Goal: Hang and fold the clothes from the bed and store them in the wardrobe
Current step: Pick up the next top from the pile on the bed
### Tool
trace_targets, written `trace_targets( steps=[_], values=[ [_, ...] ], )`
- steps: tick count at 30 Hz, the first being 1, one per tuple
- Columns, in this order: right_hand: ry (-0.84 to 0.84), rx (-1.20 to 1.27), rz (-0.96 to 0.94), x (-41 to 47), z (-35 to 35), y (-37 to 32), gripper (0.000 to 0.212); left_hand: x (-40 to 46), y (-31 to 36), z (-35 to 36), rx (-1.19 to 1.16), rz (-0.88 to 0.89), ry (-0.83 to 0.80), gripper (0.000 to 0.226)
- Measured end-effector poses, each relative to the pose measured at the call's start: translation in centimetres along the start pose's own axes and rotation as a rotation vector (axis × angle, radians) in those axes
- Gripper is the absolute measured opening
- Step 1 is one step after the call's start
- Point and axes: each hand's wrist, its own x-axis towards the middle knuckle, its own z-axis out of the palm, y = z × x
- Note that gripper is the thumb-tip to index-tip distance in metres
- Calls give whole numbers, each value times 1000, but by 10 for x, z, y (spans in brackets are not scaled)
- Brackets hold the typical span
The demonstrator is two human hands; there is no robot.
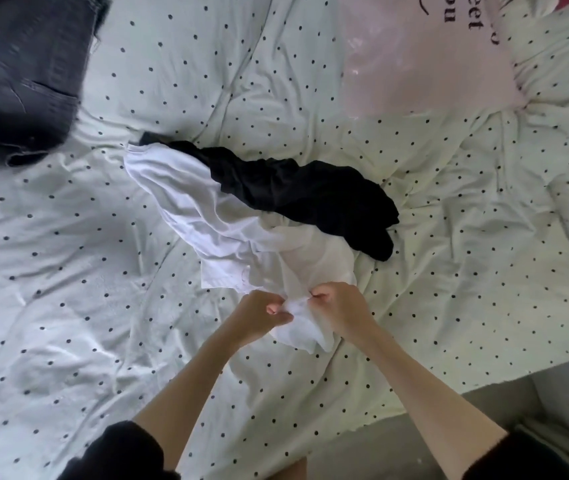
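Observation:
A crumpled white garment (207,209) lies across the middle of the bed, running from upper left down toward me. Its near edge is bunched between both hands. My left hand (259,317) pinches that white fabric from the left and my right hand (340,308) pinches it from the right, the two hands close together. A black garment (307,195) lies rumpled on top of the white one's far side. Folded dark grey jeans (23,74) sit at the upper left of the bed.
The bed is covered by a white quilt with black dots (68,271). A pink pillow with dark lettering (425,53) lies at the top right. The bed's edge and grey floor (484,407) show at the lower right.

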Motion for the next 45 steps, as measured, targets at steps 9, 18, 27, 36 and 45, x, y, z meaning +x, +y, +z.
trace_targets(
  steps=[9, 18, 27, 36, 45],
  values=[
    [56, 28, -45, -31, -35, 26, 14, -2, 2, -6, 446, 116, 493, 62],
    [421, -149, 29, -62, -96, 73, 18, 19, 4, 4, 580, 83, 499, 42],
    [381, -46, 199, -75, -76, 71, 30, -24, 45, 64, 181, 62, 29, 10],
    [207, -295, -91, -58, -12, 6, 29, -46, -2, 37, -50, -62, -31, 34],
    [82, -537, -340, -38, 70, -17, 39, -17, -114, -34, -205, -301, 573, 53]
  ],
)
